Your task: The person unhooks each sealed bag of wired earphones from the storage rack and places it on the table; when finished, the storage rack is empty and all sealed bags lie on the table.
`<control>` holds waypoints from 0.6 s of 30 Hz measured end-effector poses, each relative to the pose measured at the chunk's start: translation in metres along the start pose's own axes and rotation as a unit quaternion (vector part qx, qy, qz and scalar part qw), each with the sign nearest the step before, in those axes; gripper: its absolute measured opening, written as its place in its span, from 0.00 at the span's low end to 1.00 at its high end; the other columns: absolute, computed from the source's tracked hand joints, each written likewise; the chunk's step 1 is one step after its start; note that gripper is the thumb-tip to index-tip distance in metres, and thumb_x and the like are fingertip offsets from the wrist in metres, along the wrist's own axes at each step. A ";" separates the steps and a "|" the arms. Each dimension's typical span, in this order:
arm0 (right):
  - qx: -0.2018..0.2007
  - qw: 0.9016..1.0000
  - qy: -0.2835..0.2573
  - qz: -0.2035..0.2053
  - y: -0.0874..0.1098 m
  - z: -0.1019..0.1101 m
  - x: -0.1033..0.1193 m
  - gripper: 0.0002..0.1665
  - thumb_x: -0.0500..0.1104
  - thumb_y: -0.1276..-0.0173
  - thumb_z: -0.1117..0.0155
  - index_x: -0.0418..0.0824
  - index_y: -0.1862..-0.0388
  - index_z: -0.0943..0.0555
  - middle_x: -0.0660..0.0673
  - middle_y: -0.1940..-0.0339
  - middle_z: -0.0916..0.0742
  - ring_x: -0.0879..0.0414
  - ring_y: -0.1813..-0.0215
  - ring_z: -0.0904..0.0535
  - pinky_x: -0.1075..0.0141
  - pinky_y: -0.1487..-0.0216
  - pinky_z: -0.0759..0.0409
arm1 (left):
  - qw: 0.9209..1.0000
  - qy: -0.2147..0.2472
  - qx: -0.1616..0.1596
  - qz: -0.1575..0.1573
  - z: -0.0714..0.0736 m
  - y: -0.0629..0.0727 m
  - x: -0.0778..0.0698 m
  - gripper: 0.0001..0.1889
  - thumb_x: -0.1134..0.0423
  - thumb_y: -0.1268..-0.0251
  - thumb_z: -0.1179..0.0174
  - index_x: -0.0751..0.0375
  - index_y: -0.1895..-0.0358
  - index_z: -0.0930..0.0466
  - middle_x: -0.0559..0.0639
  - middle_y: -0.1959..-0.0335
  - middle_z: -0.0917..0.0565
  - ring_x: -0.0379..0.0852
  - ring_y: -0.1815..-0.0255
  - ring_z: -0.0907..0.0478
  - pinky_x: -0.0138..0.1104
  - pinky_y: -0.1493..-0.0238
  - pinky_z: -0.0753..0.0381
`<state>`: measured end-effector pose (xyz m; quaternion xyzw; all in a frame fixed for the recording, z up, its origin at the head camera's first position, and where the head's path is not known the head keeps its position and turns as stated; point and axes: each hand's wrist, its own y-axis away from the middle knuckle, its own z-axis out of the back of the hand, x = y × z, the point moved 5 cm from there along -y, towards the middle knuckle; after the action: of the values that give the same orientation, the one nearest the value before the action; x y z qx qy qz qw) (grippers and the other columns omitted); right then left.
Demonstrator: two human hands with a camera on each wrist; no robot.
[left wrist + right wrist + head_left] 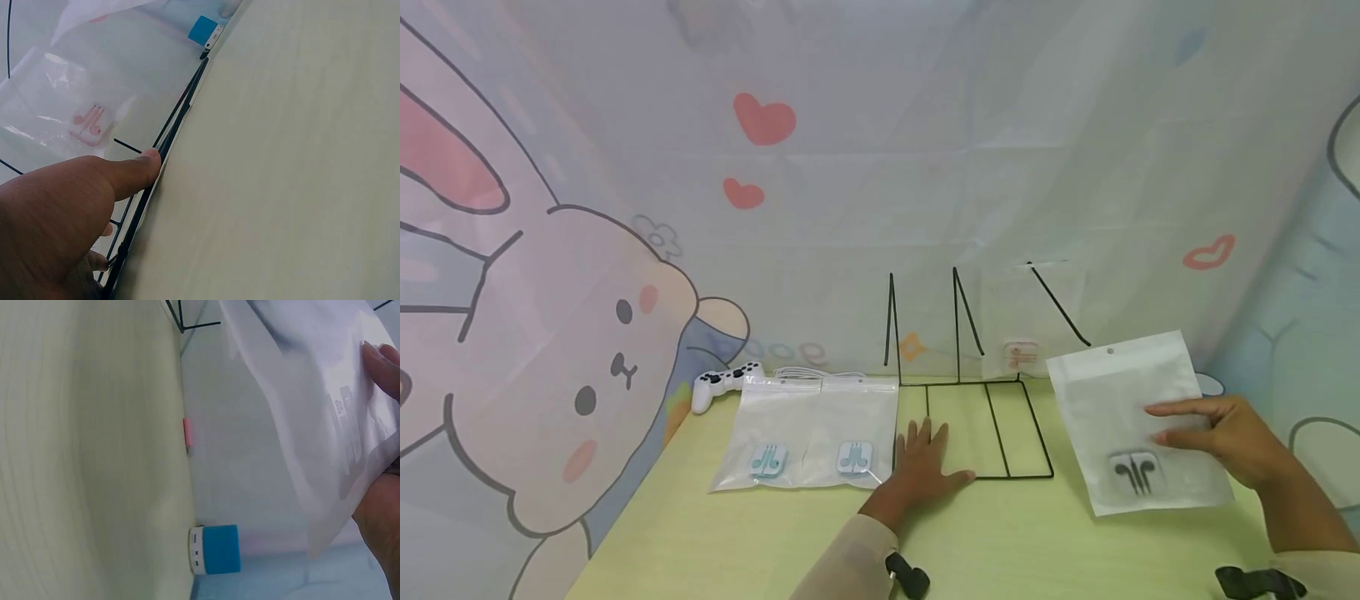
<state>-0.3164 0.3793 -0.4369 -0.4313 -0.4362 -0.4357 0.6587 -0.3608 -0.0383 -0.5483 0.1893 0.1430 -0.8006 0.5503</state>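
My right hand [1232, 437] pinches a white plastic pouch [1120, 387] by its right side, thumb and finger over its front. Dark earphones [1135, 475] show through the lower part of this pouch, which is held tilted at the right of the wire rack. With fingers spread, my left hand [921, 462] rests on the base of the black wire rack [1015, 477]; in the left wrist view its thumb [147, 165] lies on the wire. Another clear pouch [1000, 308] hangs upright at the rack's right hook, with pink-looking earphones [89, 125] inside.
Left of the rack, two white pouches [812, 417] with teal earphones lie side by side. Behind them are a white game controller [722, 383] and a white cable [816, 373]. A blue-and-white block [219, 550] and a small pink object [188, 432] stand along the table's back edge.
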 end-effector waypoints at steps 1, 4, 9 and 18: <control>0.004 1.000 -0.019 0.002 0.000 0.000 -0.002 0.26 0.19 0.34 0.30 0.40 0.44 0.06 0.49 0.59 0.03 0.53 0.64 0.05 0.57 0.66 0.07 | 1.000 0.000 -0.001 0.001 0.000 0.000 0.000 0.51 0.32 0.27 0.38 0.59 0.12 0.41 0.68 0.10 0.44 0.72 0.08 0.54 0.67 0.11 0.54; 0.001 0.998 -0.058 -0.010 -0.002 0.003 -0.011 0.27 0.18 0.34 0.32 0.40 0.44 0.06 0.50 0.57 0.03 0.53 0.63 0.05 0.57 0.65 0.07 | 1.000 -0.001 0.002 0.005 0.000 0.000 -0.001 0.51 0.31 0.26 0.38 0.58 0.12 0.42 0.67 0.10 0.45 0.71 0.08 0.55 0.66 0.11 0.54; -0.020 0.999 -0.019 -0.044 -0.005 0.009 -0.025 0.25 0.23 0.33 0.28 0.46 0.45 0.05 0.58 0.57 0.04 0.56 0.63 0.07 0.60 0.65 0.08 | 1.000 0.000 0.000 0.001 0.001 -0.001 -0.002 0.51 0.31 0.26 0.38 0.58 0.12 0.42 0.68 0.10 0.45 0.72 0.08 0.55 0.67 0.11 0.54; -0.044 0.997 0.015 -0.069 -0.013 0.010 -0.049 0.23 0.27 0.34 0.23 0.49 0.46 0.05 0.72 0.50 0.09 0.68 0.56 0.13 0.68 0.61 0.12 | 1.000 -0.001 -0.001 0.002 0.000 -0.001 0.000 0.50 0.31 0.26 0.39 0.58 0.12 0.42 0.67 0.10 0.45 0.72 0.08 0.54 0.67 0.11 0.54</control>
<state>-0.3424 0.3947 -0.4784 -0.4220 -0.4357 -0.5050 0.6141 -0.3612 -0.0378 -0.5480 0.1885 0.1427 -0.7995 0.5522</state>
